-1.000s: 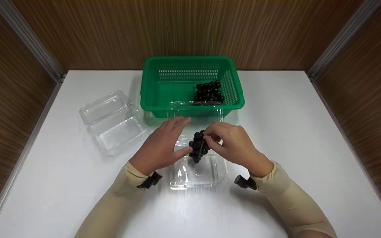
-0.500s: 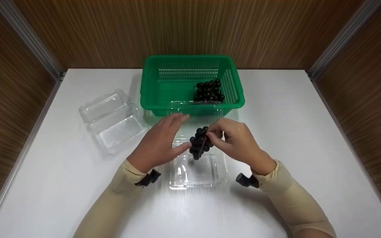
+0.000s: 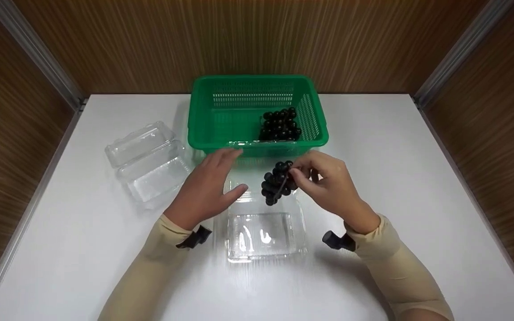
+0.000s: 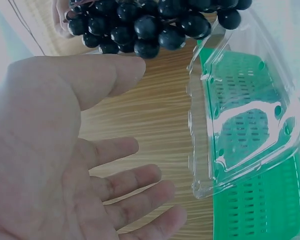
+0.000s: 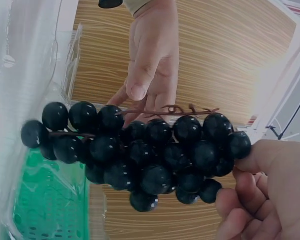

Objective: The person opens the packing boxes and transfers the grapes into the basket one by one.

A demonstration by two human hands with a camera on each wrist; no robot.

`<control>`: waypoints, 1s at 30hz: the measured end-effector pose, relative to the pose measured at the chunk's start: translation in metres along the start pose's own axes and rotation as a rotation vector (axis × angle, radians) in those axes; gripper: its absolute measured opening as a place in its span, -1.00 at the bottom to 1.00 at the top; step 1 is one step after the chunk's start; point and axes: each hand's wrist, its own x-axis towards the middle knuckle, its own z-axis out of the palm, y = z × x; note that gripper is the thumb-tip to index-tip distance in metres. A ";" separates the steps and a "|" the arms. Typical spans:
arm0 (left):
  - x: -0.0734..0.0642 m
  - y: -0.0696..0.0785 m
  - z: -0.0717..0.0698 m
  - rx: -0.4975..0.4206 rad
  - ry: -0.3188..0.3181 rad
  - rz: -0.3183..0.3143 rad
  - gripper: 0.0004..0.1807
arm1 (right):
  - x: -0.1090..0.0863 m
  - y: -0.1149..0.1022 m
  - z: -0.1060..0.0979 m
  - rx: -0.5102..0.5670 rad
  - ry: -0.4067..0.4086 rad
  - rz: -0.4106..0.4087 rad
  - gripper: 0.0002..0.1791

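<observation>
A bunch of dark grapes [image 3: 276, 182] hangs from my right hand [image 3: 328, 185], which pinches it at its upper end. In the right wrist view the grapes [image 5: 154, 155] and a thin brown stem show, with the right hand [image 5: 262, 192] at one end. My left hand [image 3: 210, 187] is held out to the left of the bunch, fingers extended, thumb apart, touching nothing in the head view. Its palm and straight fingers fill the left wrist view, below the grapes [image 4: 145, 30]. Beneath the bunch lies an open clear plastic clamshell box [image 3: 263, 256], its lid raised against the basket.
Behind the clamshell stands a green basket [image 3: 199, 120] holding another bunch of dark grapes [image 3: 279, 125]. A second open clear clamshell [image 3: 150, 162] lies to the left on the white table [image 3: 417, 178]. Wood-grain panels [image 3: 257, 40] surround the table.
My right hand has lifted the grapes away from the clamshell, up and to the right. My left hand has drawn back to the left, away from the bunch.
</observation>
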 end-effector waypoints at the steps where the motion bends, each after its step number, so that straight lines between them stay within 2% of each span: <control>1: 0.000 -0.001 -0.001 -0.004 0.003 -0.004 -0.20 | 0.000 0.000 -0.001 0.013 0.014 0.002 -0.86; 9: 0.000 -0.010 -0.005 -0.012 0.020 -0.049 -0.22 | 0.002 0.001 -0.002 0.041 0.096 0.008 -0.83; 15: 0.003 -0.019 -0.004 -0.014 0.032 -0.066 -0.24 | 0.002 0.006 -0.002 -0.009 0.114 0.009 -0.83; 22: 0.005 -0.033 -0.008 0.007 0.064 -0.109 -0.26 | 0.011 0.011 -0.004 -0.039 0.135 -0.005 -0.82; 27: 0.008 -0.041 -0.006 0.011 0.069 -0.133 -0.27 | 0.016 0.017 -0.005 -0.037 0.133 -0.011 -0.95; 30: 0.008 -0.043 -0.004 0.007 0.069 -0.150 -0.27 | 0.018 0.021 -0.008 -0.052 0.120 -0.008 -0.90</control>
